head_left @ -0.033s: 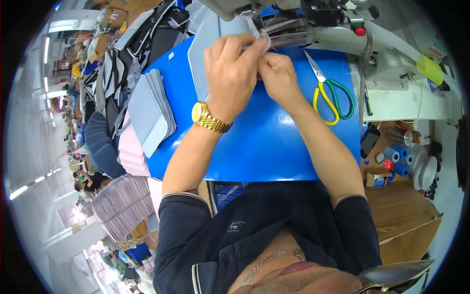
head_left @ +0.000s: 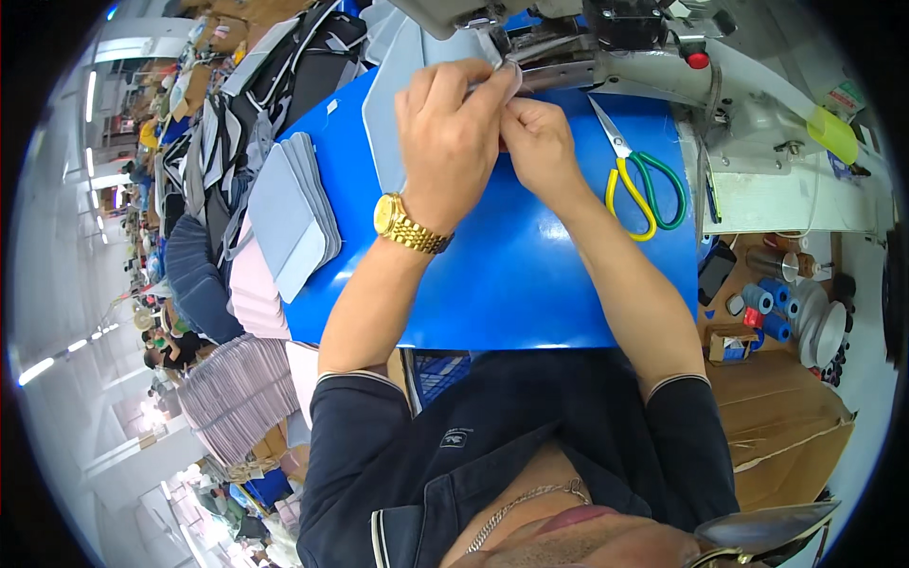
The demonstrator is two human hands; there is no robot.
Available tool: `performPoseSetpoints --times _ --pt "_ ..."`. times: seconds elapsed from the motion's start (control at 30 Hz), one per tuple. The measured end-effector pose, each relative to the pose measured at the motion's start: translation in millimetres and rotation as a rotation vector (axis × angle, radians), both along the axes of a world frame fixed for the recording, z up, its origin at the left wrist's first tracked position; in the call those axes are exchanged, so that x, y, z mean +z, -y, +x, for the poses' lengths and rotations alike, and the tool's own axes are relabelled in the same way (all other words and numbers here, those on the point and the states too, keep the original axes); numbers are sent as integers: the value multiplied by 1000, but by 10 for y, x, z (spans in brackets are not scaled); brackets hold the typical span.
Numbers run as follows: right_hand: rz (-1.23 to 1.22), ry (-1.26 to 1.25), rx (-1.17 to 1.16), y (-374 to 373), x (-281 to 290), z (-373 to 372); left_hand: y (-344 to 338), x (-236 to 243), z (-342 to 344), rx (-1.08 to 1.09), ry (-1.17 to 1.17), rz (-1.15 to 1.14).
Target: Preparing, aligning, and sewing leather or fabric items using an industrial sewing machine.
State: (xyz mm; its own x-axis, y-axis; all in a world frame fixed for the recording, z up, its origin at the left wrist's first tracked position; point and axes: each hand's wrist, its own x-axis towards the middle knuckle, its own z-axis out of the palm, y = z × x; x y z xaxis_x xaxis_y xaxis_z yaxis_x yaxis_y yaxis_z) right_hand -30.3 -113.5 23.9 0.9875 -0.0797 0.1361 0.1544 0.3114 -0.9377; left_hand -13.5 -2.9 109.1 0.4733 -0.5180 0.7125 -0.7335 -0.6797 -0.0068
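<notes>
My left hand (head_left: 447, 142), a gold watch (head_left: 389, 215) on its wrist, lies over a grey-blue fabric panel (head_left: 386, 123) under the head of a sewing machine (head_left: 625, 26). Its thumb and fingers are pinched together near the machine's needle area. Right beside it, fingertips almost meeting, my right hand (head_left: 538, 150) is closed too. Whatever is pinched between them is too small and covered to make out. Scissors (head_left: 636, 185) with one yellow and one green handle lie on the blue tabletop (head_left: 511, 284), right of my right hand.
A stack of grey-blue panels (head_left: 292, 213) rests at the table's left edge. Beyond it are piled dark fabric pieces (head_left: 312, 76) and stacked pale pink pieces (head_left: 256, 298). Thread spools (head_left: 778, 308) and a cardboard box (head_left: 786, 417) sit at the right.
</notes>
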Motion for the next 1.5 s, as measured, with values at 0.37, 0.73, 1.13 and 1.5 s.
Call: performPoseSetpoints --times 0.37,0.73,1.13,1.5 --pt "-47 -35 116 456 418 -61 215 309 -78 107 -273 -121" --pt "-69 -38 130 684 617 -165 25 392 -466 -67 -327 -52" --pt "-231 -135 157 780 676 -894 -220 249 -1700 -200 -324 5" --pt "47 8 204 720 527 -481 53 429 -1352 -160 -291 -74"
